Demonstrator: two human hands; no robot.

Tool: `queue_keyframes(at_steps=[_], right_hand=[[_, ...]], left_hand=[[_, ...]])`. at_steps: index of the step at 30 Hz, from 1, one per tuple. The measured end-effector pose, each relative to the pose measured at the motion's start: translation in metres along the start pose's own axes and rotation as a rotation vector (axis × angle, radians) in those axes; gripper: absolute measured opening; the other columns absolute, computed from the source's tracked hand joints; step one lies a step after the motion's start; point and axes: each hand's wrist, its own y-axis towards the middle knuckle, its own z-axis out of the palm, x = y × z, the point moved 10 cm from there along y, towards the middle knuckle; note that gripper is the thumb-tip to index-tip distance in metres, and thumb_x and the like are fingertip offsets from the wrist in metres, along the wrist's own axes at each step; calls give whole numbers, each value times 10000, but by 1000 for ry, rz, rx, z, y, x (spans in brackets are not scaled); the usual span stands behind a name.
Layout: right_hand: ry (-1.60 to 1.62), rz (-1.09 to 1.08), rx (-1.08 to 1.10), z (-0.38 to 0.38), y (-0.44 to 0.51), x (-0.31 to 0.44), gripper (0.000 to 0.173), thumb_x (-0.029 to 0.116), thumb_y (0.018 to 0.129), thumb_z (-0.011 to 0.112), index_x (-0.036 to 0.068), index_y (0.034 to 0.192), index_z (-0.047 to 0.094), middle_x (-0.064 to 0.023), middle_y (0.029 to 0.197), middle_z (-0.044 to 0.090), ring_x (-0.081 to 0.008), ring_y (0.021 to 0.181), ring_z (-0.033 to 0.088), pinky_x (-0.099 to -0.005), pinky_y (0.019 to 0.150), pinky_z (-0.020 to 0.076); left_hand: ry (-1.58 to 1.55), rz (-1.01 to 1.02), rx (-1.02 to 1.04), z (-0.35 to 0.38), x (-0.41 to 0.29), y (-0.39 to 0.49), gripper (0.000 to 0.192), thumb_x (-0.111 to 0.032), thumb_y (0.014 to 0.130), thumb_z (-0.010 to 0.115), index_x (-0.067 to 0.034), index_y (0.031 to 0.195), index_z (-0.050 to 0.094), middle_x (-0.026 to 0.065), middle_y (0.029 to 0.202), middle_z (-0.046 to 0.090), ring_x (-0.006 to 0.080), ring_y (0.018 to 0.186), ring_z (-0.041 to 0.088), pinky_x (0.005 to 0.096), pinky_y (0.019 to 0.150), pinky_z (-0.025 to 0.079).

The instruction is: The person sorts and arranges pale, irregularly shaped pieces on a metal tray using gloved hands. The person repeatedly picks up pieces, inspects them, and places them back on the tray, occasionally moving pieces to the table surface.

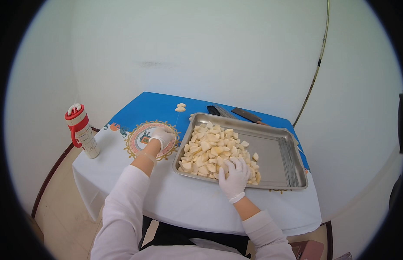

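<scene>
Both hands wear thin white gloves. My left hand [163, 136] is closed on a thin skewer or wire that points away from me, above the round elephant print of the tablecloth. Two pale cut pieces [180, 107] are threaded near its far end. My right hand [235, 175] rests with bent, spread fingers on the near side of a heap of pale cut vegetable or fruit chunks [206, 146]; whether it grips one cannot be told. The heap lies in the left part of a metal tray [264, 130]. A bundle of thin grey sticks or wires [287, 162] lies along the tray's right side.
A cleaver [247, 114] lies behind the tray, beside a black-ended object [213, 110] and another bundle of thin strands [226, 112]. At the table's left stands a tall tumbler with a red lid and handle [82, 133]. The blue and white tablecloth [188, 198] hangs over the near edge.
</scene>
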Motion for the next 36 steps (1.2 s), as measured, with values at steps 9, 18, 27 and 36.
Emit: queue_keyframes(at_steps=[9,18,27,36], right_hand=[[34,-12,-7,-5,0,-1,278,292,836,725,134,1065,718,-70,1259,611,-318,1289,495,-498,1064,347],[69,15,9,-6,2,-1,274,240,827,739,136,1079,713,-45,1252,614,-293,1280,511,-474,1035,353],[130,18,13,-7,3,5,256,238,834,729,135,1068,722,-56,1263,620,-298,1268,524,-464,1029,373],[139,37,32,-4,3,0,262,249,836,718,136,1073,718,-57,1267,618,-293,1272,517,-471,1026,377]], left_hand=[[315,-96,-2,35,3,46,321,-238,969,630,-31,1195,723,218,1204,717,366,1107,702,448,909,565],[505,-77,-30,58,15,84,325,-272,944,687,-21,1137,759,227,1177,726,381,1099,708,449,897,572],[582,-55,-41,47,18,75,301,-260,943,687,-63,1154,770,187,1216,725,353,1120,706,442,903,577],[366,115,-175,29,-38,38,325,-196,948,616,-77,1228,729,192,1248,703,360,1159,673,424,967,544]])
